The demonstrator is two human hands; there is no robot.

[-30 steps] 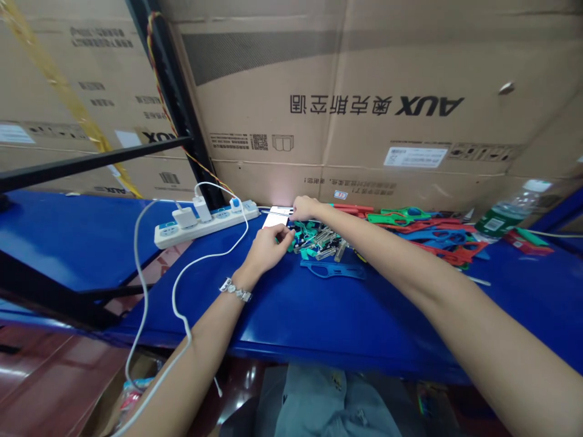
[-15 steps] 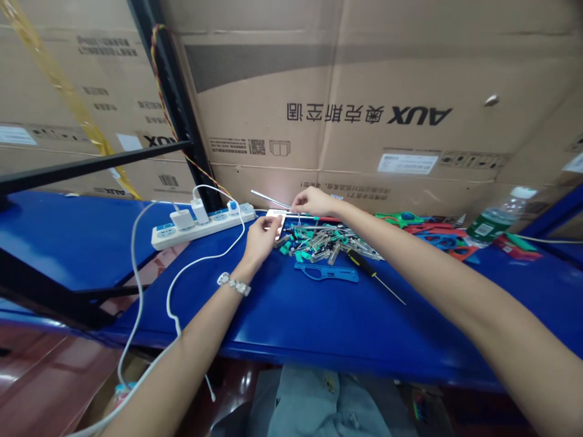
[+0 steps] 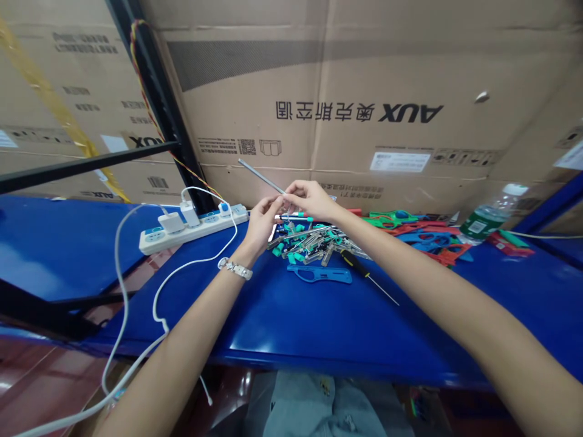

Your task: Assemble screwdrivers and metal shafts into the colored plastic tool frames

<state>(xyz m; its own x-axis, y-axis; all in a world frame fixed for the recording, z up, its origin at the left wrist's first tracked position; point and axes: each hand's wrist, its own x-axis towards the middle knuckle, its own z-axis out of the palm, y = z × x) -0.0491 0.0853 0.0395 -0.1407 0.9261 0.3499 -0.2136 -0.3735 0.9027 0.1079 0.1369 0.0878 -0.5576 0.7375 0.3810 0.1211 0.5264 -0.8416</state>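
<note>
Above the pile on the worktop, the right hand had its fingers pinched on a thin grey rod, which slanted up beyond the pile's left side; the left hand had its fingers by the rod's lower end, though whether they gripped it too could not be told at this size. The blue tool and screwdriver lay just nearer than the pile, the power strip left of it, the bottle well to its right.
</note>
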